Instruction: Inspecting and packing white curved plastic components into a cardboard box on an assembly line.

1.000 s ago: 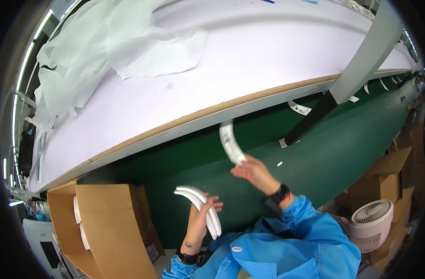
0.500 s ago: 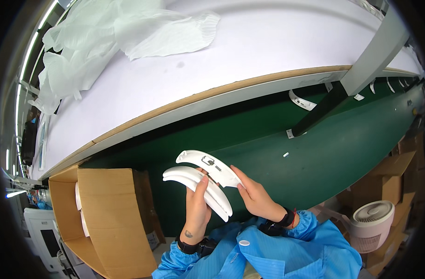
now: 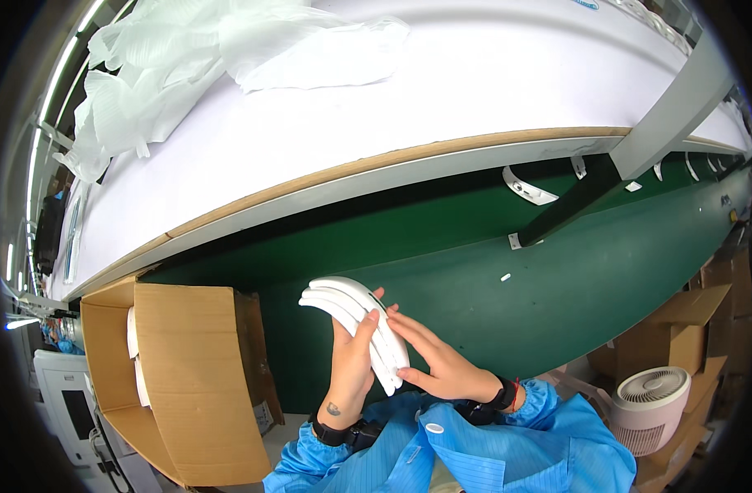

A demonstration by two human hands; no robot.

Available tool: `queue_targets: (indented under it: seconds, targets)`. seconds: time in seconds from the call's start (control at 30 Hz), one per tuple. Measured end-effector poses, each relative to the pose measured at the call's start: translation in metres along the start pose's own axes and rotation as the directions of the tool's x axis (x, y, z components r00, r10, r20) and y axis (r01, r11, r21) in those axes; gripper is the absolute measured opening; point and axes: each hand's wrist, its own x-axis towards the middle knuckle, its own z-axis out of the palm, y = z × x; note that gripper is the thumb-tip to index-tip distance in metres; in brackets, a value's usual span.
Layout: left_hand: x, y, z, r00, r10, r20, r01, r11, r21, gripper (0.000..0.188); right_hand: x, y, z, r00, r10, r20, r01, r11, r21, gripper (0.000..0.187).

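Several curved white plastic pieces (image 3: 343, 302) lie nested together in a stack, their smooth outer sides showing. My left hand (image 3: 351, 361) is closed around the stack, thumb across the near side and fingertips showing at the far edge. Against the stack's right side, my right hand (image 3: 450, 368) grips the outermost piece, fingers along its edge and thumb near its lower end. Where the fingers pass behind the pieces, they are hidden.
An open cardboard box (image 3: 191, 378) with white pieces inside stands at left. Beyond is a white-topped table (image 3: 310, 131) with crumpled translucent sheeting (image 3: 170, 66). Similar curved pieces (image 3: 528, 191) rest by the green panel under its edge. A pale fan (image 3: 651, 403) and cardboard cartons stand right.
My right hand has brought its separate piece against the others, and its inner side with the dark fitting is turned out of sight. The stack now stands more upright.
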Motion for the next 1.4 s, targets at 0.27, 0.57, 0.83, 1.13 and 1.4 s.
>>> queue_targets:
  seconds: [0.27,0.57,0.83,1.13,1.4]
  targets:
    - [-0.008,0.001,0.007,0.998,0.026,0.057,-0.039,0.974,0.224,0.050,0.004,0.001,-0.006,0.963,0.238,-0.127,-0.144,0.852,0.504,0.063]
    - [-0.023,0.023,0.019,0.997,0.036,0.068,-0.053,0.960,0.276,0.047,-0.003,0.001,-0.026,0.970,0.225,-0.091,-0.067,0.608,0.791,0.055]
    - [-0.026,0.022,0.021,0.994,0.076,0.073,-0.092,0.961,0.262,0.046,-0.005,-0.001,-0.026,0.969,0.235,-0.077,-0.093,0.638,0.765,0.056]
    - [-0.011,0.005,0.003,0.999,-0.042,0.029,0.038,0.992,0.124,0.039,0.007,0.009,-0.030,0.992,-0.111,0.067,0.121,0.979,-0.163,0.050]
    - [-0.013,-0.004,-0.019,0.965,-0.263,-0.008,0.263,0.964,0.039,0.045,0.061,0.176,-0.144,0.843,0.134,-0.520,-0.427,0.756,-0.496,0.039]
